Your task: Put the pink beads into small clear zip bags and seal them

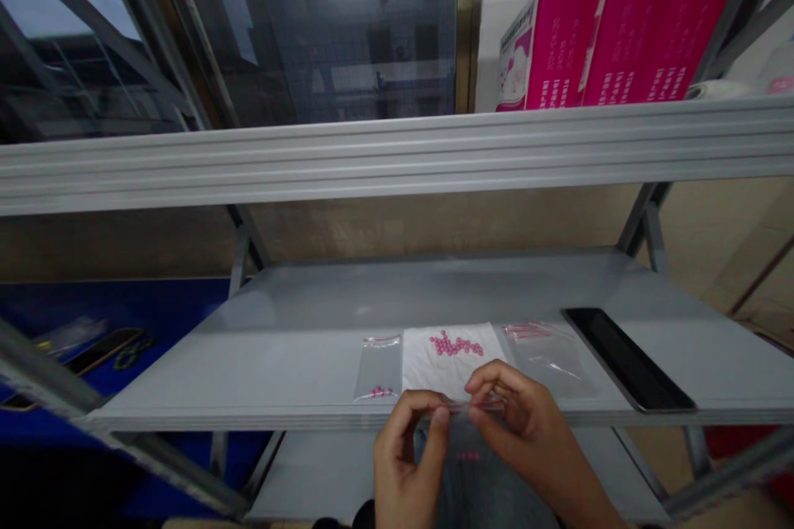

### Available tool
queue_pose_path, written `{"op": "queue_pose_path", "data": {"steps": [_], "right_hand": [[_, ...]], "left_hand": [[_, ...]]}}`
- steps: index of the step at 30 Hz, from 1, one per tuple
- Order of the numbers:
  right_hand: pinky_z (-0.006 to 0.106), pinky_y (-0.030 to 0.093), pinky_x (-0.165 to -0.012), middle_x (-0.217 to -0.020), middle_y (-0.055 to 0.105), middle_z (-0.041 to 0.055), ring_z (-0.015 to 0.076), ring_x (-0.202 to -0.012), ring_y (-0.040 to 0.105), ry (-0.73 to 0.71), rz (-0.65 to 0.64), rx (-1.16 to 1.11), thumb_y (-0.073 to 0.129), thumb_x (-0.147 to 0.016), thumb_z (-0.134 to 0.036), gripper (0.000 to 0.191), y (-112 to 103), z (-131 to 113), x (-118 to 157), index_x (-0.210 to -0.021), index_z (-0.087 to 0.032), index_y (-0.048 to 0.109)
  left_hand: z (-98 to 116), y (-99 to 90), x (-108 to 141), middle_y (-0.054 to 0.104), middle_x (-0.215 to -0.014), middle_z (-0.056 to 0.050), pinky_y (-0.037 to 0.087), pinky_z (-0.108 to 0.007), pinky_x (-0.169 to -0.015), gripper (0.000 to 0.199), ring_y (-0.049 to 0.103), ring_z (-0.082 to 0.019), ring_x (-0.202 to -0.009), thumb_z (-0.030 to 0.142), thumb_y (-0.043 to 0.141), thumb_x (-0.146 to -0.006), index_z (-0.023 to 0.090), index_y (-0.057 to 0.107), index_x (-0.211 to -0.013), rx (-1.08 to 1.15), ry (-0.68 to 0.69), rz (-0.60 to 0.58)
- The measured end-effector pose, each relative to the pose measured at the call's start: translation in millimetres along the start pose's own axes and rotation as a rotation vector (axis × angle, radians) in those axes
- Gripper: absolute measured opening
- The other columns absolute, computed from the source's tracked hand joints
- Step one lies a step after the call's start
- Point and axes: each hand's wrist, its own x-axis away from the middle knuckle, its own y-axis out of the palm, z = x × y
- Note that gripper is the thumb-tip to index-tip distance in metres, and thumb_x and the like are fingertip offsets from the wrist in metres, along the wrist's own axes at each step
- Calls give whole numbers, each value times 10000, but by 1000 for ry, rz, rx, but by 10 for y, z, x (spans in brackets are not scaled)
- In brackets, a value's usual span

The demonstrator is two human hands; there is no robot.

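My left hand (406,455) and my right hand (521,430) pinch the red-lined top edge of a small clear zip bag (477,405) at the front of a grey metal shelf (310,306). A few pink beads (470,456) show low in that bag, against my jeans. Just past my fingers, a sheet of white paper (450,359) carries a cluster of pink beads (456,345). To its left lies a clear bag (378,368) holding a few pink beads. Several flat clear bags (546,355) lie to its right.
A black flat tablet-like slab (629,359) lies at the shelf's right. An aluminium shelf beam (372,157) crosses overhead, carrying magenta cartons (620,37). Metal rack struts stand at both sides. Lower left, a blue surface holds dark tools (117,351).
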Motion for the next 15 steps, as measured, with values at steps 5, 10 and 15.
{"op": "queue_pose_path", "data": {"steps": [5,10,15], "right_hand": [[274,508,-656,-751,656,5,177,-725,635,-7,-65,93,639,-741,-155,75,21,-17,-17,-784,-210,669],[270,485,-607,-727,663,20,183,-692,629,-43,-52,170,627,-707,-145,69,78,-11,-63,-695,-198,669],[272,482,-598,-676,669,19,175,-649,619,-110,-7,196,628,-699,-143,86,122,-2,-98,-653,-200,672]], "left_hand": [[-19,-59,18,722,-733,-13,537,-223,-689,150,685,-179,-732,311,662,-872,210,712,-773,-76,-4,-69],[-36,-85,52,716,-719,-16,528,-241,-668,176,670,-187,-695,314,637,-892,208,713,-774,-143,35,-91],[-36,-122,51,720,-718,-16,530,-247,-678,161,673,-191,-693,308,646,-887,214,717,-776,-182,49,-69]]}}
